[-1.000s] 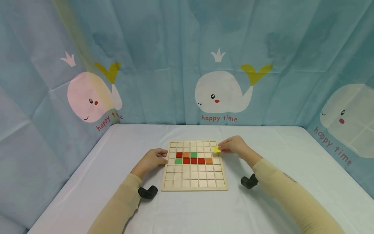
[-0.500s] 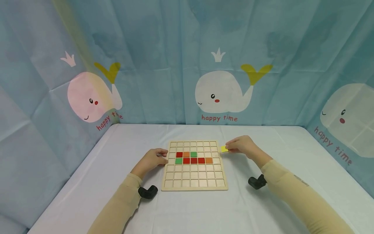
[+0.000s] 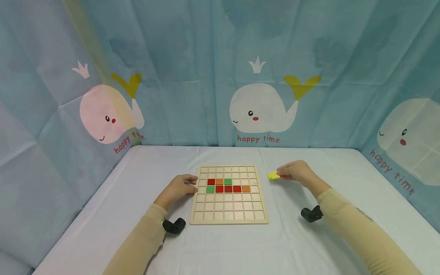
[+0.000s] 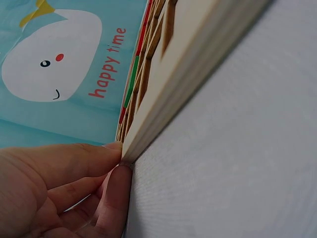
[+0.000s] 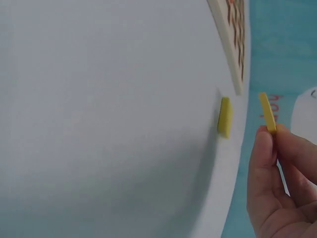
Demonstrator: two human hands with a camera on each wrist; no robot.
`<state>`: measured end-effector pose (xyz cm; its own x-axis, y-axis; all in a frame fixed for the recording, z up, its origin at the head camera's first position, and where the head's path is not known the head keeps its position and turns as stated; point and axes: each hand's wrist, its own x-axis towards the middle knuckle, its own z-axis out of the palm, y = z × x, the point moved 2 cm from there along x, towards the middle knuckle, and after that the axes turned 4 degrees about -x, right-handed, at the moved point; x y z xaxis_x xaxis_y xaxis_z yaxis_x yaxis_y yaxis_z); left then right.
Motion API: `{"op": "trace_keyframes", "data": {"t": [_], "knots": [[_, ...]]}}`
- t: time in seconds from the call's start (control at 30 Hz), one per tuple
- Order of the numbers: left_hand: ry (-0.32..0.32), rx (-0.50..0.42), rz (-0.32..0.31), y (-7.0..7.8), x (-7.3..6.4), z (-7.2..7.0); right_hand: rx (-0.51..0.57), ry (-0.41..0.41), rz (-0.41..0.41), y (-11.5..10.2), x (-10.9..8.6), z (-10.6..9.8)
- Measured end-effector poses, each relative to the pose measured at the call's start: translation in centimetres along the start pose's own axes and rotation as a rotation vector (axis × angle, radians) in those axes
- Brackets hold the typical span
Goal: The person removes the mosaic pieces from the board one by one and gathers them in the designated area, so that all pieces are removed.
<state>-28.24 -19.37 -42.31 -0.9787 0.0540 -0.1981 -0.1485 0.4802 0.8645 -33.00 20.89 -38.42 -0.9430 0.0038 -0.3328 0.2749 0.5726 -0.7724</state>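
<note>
The pinched tile [image 5: 267, 112] is thin and yellow

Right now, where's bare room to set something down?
The tablecloth is bare in front of the grid board, between the sleeves, and behind it to the curtain. Crowded: the board's left edge, pinched by the left hand; right side, where the right hand holds a yellow tile near a yellow piece.

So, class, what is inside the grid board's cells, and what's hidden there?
The grid board holds four red tiles, two orange tiles and two green tiles across two adjoining rows. The cell floors beneath them are covered.
</note>
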Motion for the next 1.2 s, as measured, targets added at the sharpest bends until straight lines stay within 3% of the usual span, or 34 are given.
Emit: {"op": "trace_keyframes", "data": {"t": [0.57, 0.8, 1.2], "knots": [[0.013, -0.012, -0.008, -0.1, 0.0, 0.1, 0.025, 0.033, 0.062, 2.2, 0.8, -2.2], [0.016, -0.010, -0.008, 0.0, 0.1, 0.1, 0.059, 0.015, 0.078, 2.4, 1.0, -2.3], [0.023, -0.006, -0.017, 0.0, 0.0, 0.1, 0.138, 0.051, 0.120, 2.7, 1.9, -2.2]]}}
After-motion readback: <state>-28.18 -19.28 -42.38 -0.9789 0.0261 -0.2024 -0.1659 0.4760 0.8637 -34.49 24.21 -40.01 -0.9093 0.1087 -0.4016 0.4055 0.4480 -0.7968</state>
